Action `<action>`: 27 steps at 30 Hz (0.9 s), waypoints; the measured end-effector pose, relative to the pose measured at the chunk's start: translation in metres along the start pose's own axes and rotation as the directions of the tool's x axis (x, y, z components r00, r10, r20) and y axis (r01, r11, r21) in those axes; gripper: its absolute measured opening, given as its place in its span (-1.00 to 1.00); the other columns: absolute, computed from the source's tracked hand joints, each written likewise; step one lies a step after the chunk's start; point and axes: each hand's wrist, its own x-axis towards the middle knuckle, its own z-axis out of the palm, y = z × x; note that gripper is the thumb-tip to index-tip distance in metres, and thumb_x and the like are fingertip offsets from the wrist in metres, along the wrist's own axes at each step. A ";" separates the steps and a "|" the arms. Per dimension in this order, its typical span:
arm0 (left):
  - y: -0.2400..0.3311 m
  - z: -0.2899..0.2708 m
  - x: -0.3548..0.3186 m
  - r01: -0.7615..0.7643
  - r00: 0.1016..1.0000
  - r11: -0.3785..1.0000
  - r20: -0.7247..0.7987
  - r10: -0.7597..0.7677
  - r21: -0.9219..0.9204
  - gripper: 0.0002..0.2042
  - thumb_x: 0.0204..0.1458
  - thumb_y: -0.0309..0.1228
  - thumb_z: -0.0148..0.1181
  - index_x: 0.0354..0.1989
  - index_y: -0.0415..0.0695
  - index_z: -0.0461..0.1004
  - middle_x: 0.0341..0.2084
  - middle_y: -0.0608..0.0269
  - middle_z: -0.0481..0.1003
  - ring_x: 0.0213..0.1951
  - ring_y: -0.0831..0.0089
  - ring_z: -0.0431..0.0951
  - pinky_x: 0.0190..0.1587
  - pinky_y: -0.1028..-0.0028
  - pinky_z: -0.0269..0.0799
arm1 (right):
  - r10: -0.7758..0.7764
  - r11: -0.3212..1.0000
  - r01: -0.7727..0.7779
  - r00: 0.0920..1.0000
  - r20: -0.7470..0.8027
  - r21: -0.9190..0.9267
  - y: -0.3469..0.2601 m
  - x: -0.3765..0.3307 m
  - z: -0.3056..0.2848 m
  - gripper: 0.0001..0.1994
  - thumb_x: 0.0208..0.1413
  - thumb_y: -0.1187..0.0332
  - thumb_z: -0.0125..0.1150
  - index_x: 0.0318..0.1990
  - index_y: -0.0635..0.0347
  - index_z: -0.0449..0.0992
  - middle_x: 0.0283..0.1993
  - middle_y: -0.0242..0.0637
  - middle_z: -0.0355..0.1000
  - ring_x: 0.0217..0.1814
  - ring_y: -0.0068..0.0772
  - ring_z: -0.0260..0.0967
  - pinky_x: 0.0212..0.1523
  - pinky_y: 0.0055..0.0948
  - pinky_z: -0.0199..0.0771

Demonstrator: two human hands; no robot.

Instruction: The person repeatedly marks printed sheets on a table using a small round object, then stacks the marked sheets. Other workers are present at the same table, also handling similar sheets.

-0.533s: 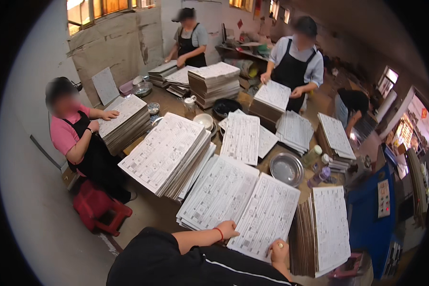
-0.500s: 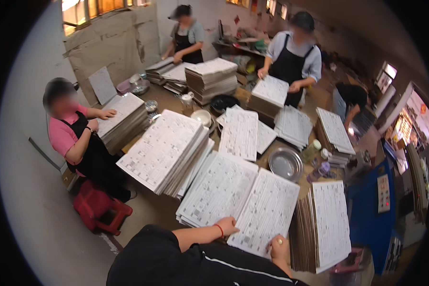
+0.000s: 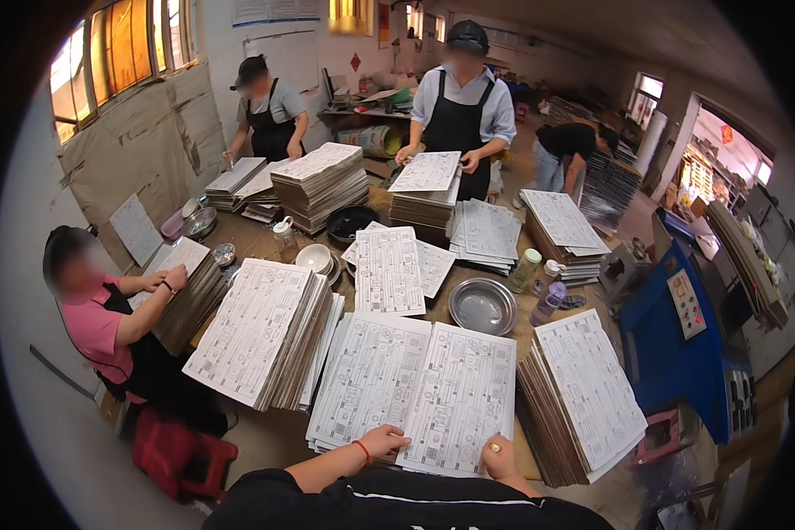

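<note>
- Resting left hand (image 3: 384, 441) at the near left corner of the right-hand printed sheet (image 3: 461, 393); cannot tell whether gripping.
- Curling right hand (image 3: 502, 458) at its near right corner, grip hidden.
- Lying between a sheet pile (image 3: 367, 375) and a tall stack (image 3: 589, 389) at the counter (image 3: 252, 236).

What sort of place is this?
Likely a small workshop or factory floor: tall stacks of printed sheets crowd a shared worktable, co-workers in dark aprons stand around it, and a blue machine with a control panel is at right.
</note>
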 end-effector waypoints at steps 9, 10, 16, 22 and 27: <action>-0.026 -0.047 0.042 -0.126 0.920 0.913 -0.298 0.253 0.388 -0.56 0.08 -0.20 0.21 0.02 -0.28 0.42 -0.26 0.02 0.58 -0.21 0.19 0.58 -0.08 0.28 0.46 | 0.051 0.996 -0.053 0.998 0.032 0.065 -0.020 0.009 -0.003 -0.87 -0.22 0.40 0.16 -0.64 0.27 0.43 -0.59 -0.06 0.34 -0.54 -0.04 0.29 -0.47 -0.17 0.30; -0.047 -0.083 0.053 -0.104 0.846 0.863 -0.413 0.338 0.494 -0.55 0.08 -0.18 0.20 0.05 -0.25 0.42 -0.20 -0.08 0.57 -0.15 0.06 0.57 -0.02 0.23 0.45 | -0.031 0.999 0.031 0.998 0.052 0.014 -0.011 0.008 -0.001 -0.87 -0.22 0.40 0.16 -0.65 0.25 0.41 -0.59 -0.07 0.33 -0.53 -0.02 0.28 -0.47 -0.15 0.29; -0.139 -0.229 0.022 -0.006 0.687 0.920 -0.667 0.288 0.391 -0.76 -0.02 -0.29 0.26 -0.32 -0.23 0.56 -0.41 -0.02 0.58 -0.32 0.18 0.60 -0.21 0.30 0.47 | -0.082 0.996 0.085 0.986 0.148 -0.014 0.006 0.000 0.006 -0.90 -0.24 0.43 0.14 -0.65 0.20 0.38 -0.55 -0.09 0.29 -0.43 0.02 0.27 -0.40 -0.09 0.26; -0.068 -0.143 -0.005 0.203 0.355 0.802 -0.806 0.474 0.562 -0.56 -0.14 -0.42 0.34 -0.03 -0.26 0.44 -0.15 -0.03 0.49 -0.08 0.01 0.49 0.01 0.23 0.39 | -0.040 0.998 0.047 0.983 0.180 -0.036 -0.010 0.011 -0.007 -0.91 -0.18 0.46 0.12 -0.60 0.28 0.41 -0.56 -0.12 0.31 -0.44 -0.12 0.29 -0.41 -0.23 0.27; 0.018 -0.013 -0.009 -0.342 0.550 0.563 -0.326 0.769 0.752 -0.39 -0.26 -0.40 0.41 0.07 -0.21 0.39 0.02 -0.12 0.41 0.13 -0.04 0.35 0.22 0.14 0.21 | 0.032 0.923 -0.116 0.974 0.226 0.368 -0.031 0.064 -0.018 -0.86 -0.08 0.49 0.06 -0.62 0.28 0.35 -0.59 -0.33 0.30 -0.51 -0.47 0.23 -0.47 -0.45 0.20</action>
